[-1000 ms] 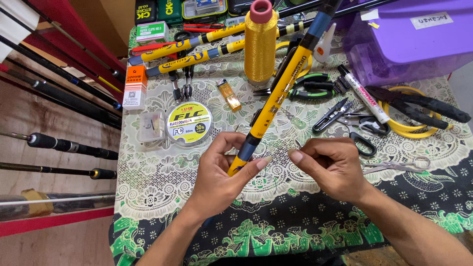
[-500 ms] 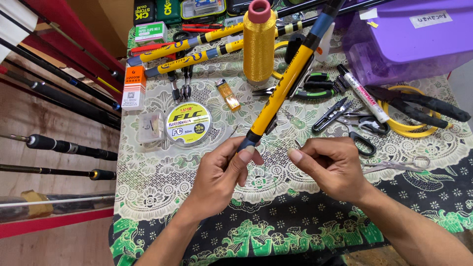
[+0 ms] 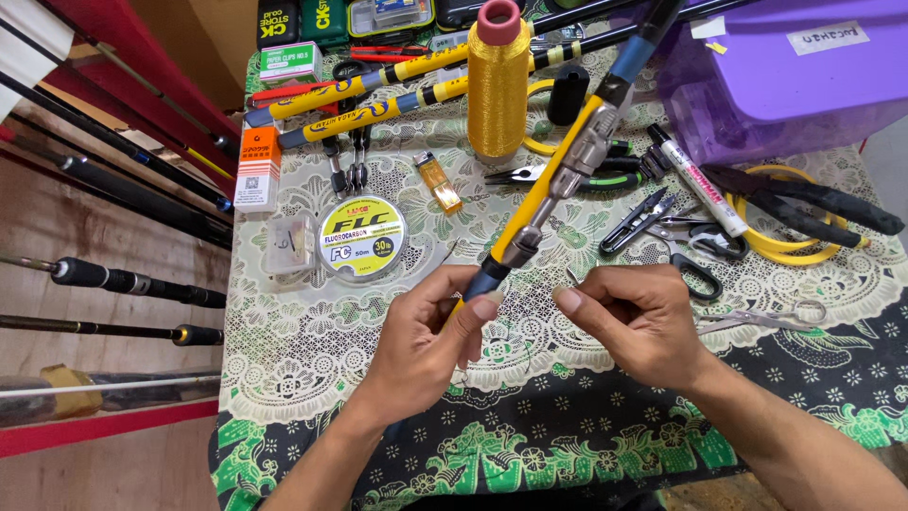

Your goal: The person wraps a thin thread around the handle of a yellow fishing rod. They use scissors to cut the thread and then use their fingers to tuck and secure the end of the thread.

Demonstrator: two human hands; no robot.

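Note:
My left hand (image 3: 426, 331) grips the lower end of a yellow fishing rod handle (image 3: 558, 175) that slants up to the right across the table. The rod has a grey reel seat and a dark blue section near the top. My right hand (image 3: 638, 317) is just right of the rod butt, with thumb and forefinger pinched on something very thin, too small to make out. A round spool of fishing line (image 3: 362, 238) lies left of the hands. A tall cone of gold thread (image 3: 498, 85) stands behind the rod.
On the lace-patterned tablecloth (image 3: 312, 360) lie a lighter (image 3: 441, 182), pliers (image 3: 530, 172), black snips (image 3: 638, 220), scissors (image 3: 766, 317), a marker (image 3: 695, 180) and two yellow rods (image 3: 378, 90). A purple tub (image 3: 785, 80) sits at the back right. Dark rods (image 3: 123, 185) line the left side.
My left hand has slid along the rod butt and closed tighter around it, and the rod has tilted slightly. My right hand keeps its pinch in nearly the same place.

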